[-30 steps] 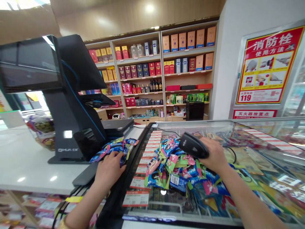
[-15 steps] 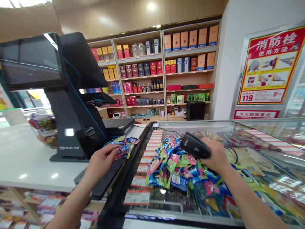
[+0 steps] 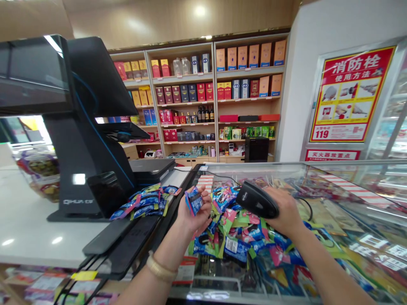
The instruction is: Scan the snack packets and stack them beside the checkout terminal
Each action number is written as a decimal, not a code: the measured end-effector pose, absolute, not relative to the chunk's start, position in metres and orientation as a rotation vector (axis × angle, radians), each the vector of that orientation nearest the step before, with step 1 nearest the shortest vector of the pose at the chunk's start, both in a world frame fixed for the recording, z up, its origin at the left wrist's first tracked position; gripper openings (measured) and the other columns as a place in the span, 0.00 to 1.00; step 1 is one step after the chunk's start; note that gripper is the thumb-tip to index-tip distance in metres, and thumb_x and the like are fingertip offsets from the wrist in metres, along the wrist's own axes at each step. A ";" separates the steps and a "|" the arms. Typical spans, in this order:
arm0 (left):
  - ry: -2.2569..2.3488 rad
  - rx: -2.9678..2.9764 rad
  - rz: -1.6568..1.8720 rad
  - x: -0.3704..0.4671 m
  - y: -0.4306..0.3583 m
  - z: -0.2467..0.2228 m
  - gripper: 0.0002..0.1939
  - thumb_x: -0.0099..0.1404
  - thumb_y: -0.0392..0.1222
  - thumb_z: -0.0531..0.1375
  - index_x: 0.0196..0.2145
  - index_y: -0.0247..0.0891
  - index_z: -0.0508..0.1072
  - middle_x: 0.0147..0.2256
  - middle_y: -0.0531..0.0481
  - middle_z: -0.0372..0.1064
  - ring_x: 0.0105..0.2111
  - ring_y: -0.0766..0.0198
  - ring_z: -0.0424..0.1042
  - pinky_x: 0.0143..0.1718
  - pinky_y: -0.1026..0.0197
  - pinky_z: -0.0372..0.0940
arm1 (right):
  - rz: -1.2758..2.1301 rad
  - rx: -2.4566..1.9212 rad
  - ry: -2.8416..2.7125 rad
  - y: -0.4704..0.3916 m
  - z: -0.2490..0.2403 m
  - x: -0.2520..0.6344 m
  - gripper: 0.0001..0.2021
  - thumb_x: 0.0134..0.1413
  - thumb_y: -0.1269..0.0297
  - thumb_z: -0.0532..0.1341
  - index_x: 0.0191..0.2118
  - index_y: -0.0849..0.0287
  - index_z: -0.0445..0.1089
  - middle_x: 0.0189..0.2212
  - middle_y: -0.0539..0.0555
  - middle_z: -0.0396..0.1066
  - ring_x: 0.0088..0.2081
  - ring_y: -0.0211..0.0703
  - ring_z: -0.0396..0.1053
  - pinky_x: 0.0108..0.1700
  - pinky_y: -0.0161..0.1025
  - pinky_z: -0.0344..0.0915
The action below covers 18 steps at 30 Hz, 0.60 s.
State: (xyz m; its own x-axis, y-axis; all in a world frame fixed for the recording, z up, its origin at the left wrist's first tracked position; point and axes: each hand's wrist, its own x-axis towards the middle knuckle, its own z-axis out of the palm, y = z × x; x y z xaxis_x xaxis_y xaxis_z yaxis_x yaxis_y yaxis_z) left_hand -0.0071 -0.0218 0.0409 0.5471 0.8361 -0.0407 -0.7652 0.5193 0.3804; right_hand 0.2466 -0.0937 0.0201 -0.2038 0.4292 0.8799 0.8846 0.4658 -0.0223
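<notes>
My left hand [image 3: 194, 214], palm up, holds a small blue and pink candy packet [image 3: 194, 201] left of the scanner's head. Around the grip of a black handheld scanner [image 3: 257, 201] my right hand [image 3: 284, 212] is closed. Beneath the scanner a large pile of blue, green and pink packets [image 3: 237, 248] lies on the glass top; one shows a white barcode label. A smaller heap of similar packets [image 3: 148, 202] rests to the left, beside the register's base.
A black register with screens [image 3: 95, 127] stands on the white counter [image 3: 28, 237] at left. The glass-topped case [image 3: 337, 186] spans the right. Shelves of boxes [image 3: 187, 103] and a red poster [image 3: 352, 93] are behind.
My left hand has moved right from the smaller heap and turned palm up with a packet in it. My right hand keeps the scanner over the pile. The view has shifted slightly.
</notes>
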 end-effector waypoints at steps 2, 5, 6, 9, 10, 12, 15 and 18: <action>0.165 0.318 0.905 -0.002 -0.023 0.034 0.11 0.64 0.44 0.52 0.27 0.35 0.62 0.22 0.55 0.52 0.20 0.72 0.59 0.14 0.74 0.52 | -0.634 -1.109 -1.824 -0.095 0.021 0.246 0.09 0.49 0.61 0.57 0.35 0.58 0.70 0.27 0.54 0.70 0.29 0.44 0.68 0.31 0.38 0.60; 0.162 0.359 0.834 -0.003 -0.024 0.027 0.14 0.62 0.49 0.55 0.26 0.36 0.62 0.23 0.55 0.51 0.21 0.71 0.58 0.13 0.74 0.50 | -0.595 -1.101 -1.861 -0.097 0.023 0.245 0.09 0.49 0.60 0.58 0.34 0.58 0.69 0.26 0.53 0.69 0.29 0.43 0.67 0.31 0.37 0.59; 0.170 0.384 0.822 -0.005 -0.024 0.027 0.14 0.62 0.49 0.56 0.26 0.36 0.61 0.23 0.54 0.51 0.22 0.71 0.59 0.13 0.74 0.49 | -0.570 -1.093 -1.880 -0.098 0.024 0.244 0.08 0.49 0.60 0.58 0.33 0.58 0.69 0.25 0.53 0.68 0.28 0.42 0.66 0.30 0.37 0.58; 0.159 0.457 0.857 -0.008 -0.027 0.026 0.14 0.61 0.44 0.57 0.22 0.37 0.59 0.24 0.54 0.52 0.23 0.71 0.59 0.14 0.74 0.51 | -0.484 -1.053 -1.947 -0.100 0.026 0.241 0.07 0.49 0.59 0.58 0.29 0.57 0.67 0.23 0.52 0.66 0.26 0.41 0.63 0.29 0.37 0.55; 0.144 0.474 0.881 -0.009 -0.028 0.026 0.13 0.60 0.41 0.57 0.21 0.36 0.59 0.24 0.53 0.53 0.23 0.71 0.59 0.14 0.74 0.52 | -0.458 -1.039 -1.970 -0.101 0.027 0.239 0.07 0.49 0.60 0.58 0.30 0.57 0.67 0.23 0.52 0.66 0.27 0.41 0.63 0.29 0.37 0.55; 0.129 0.493 0.921 -0.009 -0.030 0.027 0.13 0.59 0.38 0.58 0.20 0.36 0.59 0.26 0.52 0.56 0.24 0.72 0.62 0.17 0.73 0.56 | -0.422 -1.019 -2.007 -0.102 0.027 0.236 0.06 0.49 0.61 0.58 0.31 0.57 0.68 0.24 0.52 0.67 0.28 0.41 0.64 0.31 0.37 0.56; 0.200 0.500 0.976 -0.007 -0.031 0.025 0.10 0.60 0.39 0.60 0.23 0.35 0.65 0.30 0.49 0.65 0.28 0.70 0.68 0.27 0.69 0.66 | -0.411 -1.005 -2.035 -0.102 0.027 0.234 0.06 0.48 0.63 0.59 0.33 0.57 0.68 0.24 0.52 0.67 0.27 0.41 0.63 0.30 0.37 0.56; 0.340 0.541 1.096 -0.004 -0.027 0.023 0.06 0.60 0.41 0.63 0.33 0.37 0.72 0.34 0.48 0.72 0.35 0.64 0.74 0.40 0.59 0.70 | -0.399 -1.016 -2.032 -0.101 0.025 0.236 0.06 0.47 0.63 0.59 0.33 0.57 0.68 0.25 0.52 0.68 0.28 0.42 0.64 0.31 0.37 0.57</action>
State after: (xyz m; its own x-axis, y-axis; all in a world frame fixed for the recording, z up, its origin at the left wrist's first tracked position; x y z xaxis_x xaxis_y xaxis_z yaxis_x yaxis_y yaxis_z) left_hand -0.0037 -0.0269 0.0226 0.4252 0.9051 0.0027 -0.7442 0.3479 0.5702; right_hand 0.2356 -0.1012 0.0254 -0.3468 0.5203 0.7803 0.7766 0.6258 -0.0721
